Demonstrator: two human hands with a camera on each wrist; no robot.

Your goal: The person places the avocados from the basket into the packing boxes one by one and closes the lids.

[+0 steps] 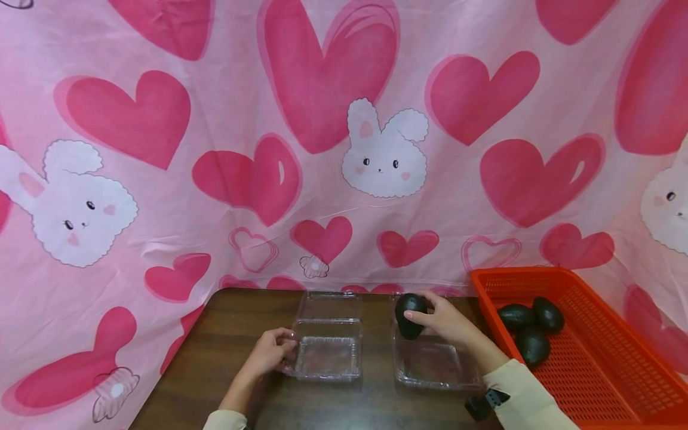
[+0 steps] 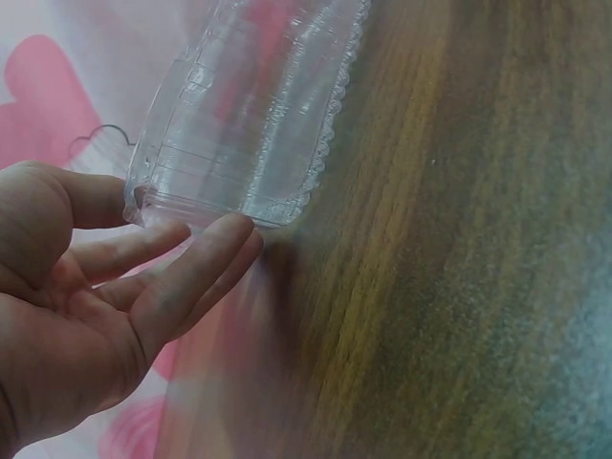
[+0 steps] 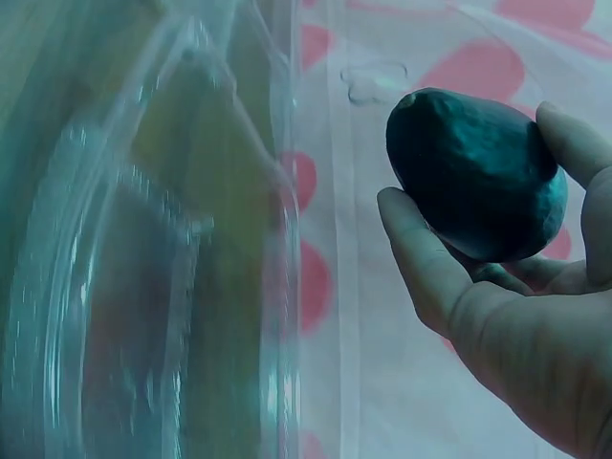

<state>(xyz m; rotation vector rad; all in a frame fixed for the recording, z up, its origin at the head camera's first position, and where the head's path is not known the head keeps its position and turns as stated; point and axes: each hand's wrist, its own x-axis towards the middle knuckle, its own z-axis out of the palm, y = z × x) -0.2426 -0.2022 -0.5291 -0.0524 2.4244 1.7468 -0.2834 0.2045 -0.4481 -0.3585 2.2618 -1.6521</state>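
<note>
My right hand (image 1: 445, 319) grips a dark green avocado (image 1: 411, 315) and holds it raised above a clear plastic clamshell box (image 1: 430, 364) with its lid laid back. In the right wrist view, the thumb and fingers wrap round the avocado (image 3: 476, 175). At the left side of a second clear clamshell box (image 1: 326, 355), also with its lid back, is my left hand (image 1: 267, 352). The left wrist view shows that hand's fairly straight fingers (image 2: 196, 273) touching the end wall of the box (image 2: 249, 124), the thumb by its rim.
An orange-red plastic basket (image 1: 607, 364) stands at the right with several avocados (image 1: 532, 346) inside. Beneath the boxes is a dark wooden table (image 1: 215, 334). A pink cloth (image 1: 322, 197) with hearts and rabbits hangs behind and at the sides.
</note>
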